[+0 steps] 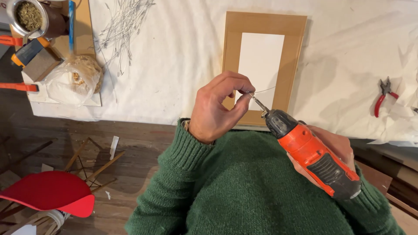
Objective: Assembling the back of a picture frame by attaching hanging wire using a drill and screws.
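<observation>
White cloth covers the bench; a clear plastic bag of tan pieces lies at its left end. My left hand pinches a thin wire above the brown frame. My right hand grips the orange drill, its tip at the wire.

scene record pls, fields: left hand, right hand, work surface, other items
left hand: left hand pinches a thin wire at the tip of the drill
right hand: right hand grips an orange cordless drill, bit pointing up-left
work surface: white cloth with a brown frame around a white panel
other items: red-handled pliers at right; bundle of wires; plastic bag; red chair on floor
</observation>
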